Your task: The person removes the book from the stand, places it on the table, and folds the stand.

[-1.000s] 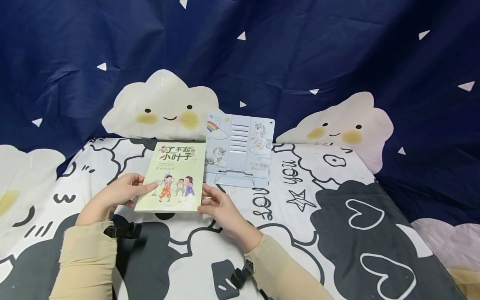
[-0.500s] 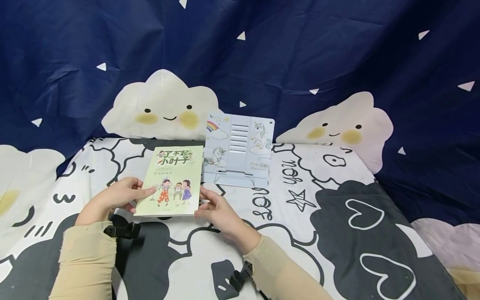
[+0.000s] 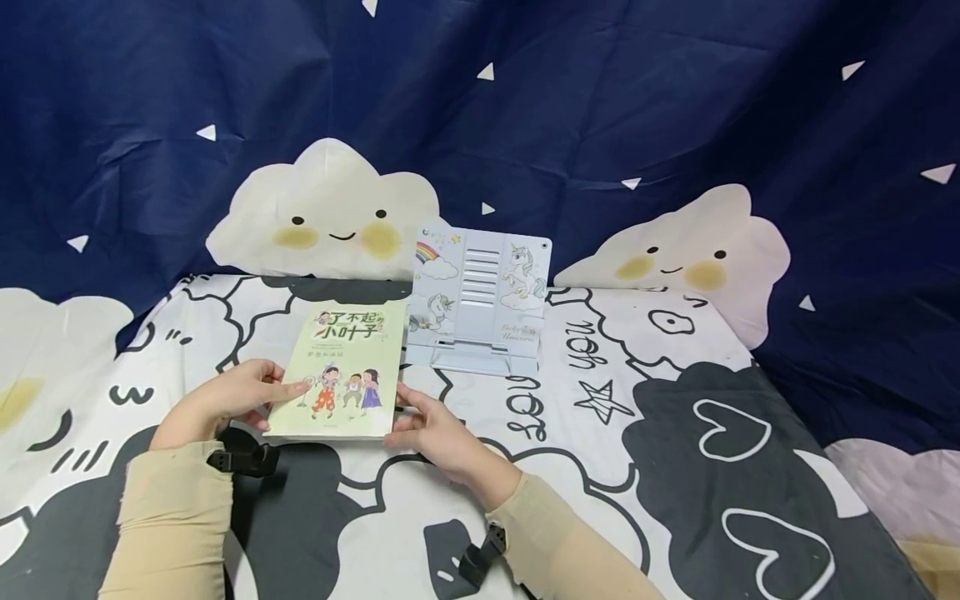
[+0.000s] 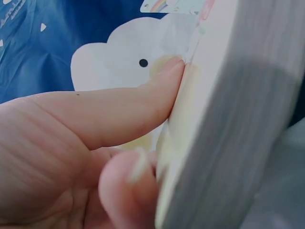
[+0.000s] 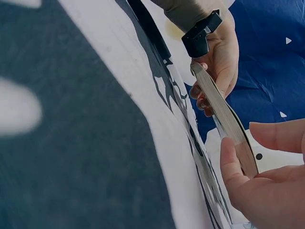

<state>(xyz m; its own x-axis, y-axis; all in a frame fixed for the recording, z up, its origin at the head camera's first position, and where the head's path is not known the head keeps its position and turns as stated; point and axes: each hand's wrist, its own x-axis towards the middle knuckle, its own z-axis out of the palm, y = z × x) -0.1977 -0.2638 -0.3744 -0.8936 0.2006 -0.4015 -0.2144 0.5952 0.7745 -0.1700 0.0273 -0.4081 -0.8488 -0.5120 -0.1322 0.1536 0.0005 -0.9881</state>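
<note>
A pale green book (image 3: 341, 367) with Chinese lettering and cartoon children on its cover is held by its sides, cover facing up. My left hand (image 3: 240, 392) grips the left edge, the thumb lying on the cover and the other fingers mostly hidden by the book. At the lower right corner, my right hand (image 3: 442, 433) holds the opposite edge between thumb and fingers. The right wrist view shows the book's page edge (image 5: 226, 114) lifted off the cloth, spanning both hands. Just behind and right of the book stands a light blue unicorn book stand (image 3: 480, 300), tilted back.
A black, white and grey patterned cloth (image 3: 570, 467) covers the surface. A dark blue curtain (image 3: 570, 108) with smiling clouds hangs behind it. Black straps with small devices (image 3: 243, 458) are worn at both wrists.
The book has come down and slightly left in the head view, nearer the person, with both hands still holding it. The book stand has stayed in place.
</note>
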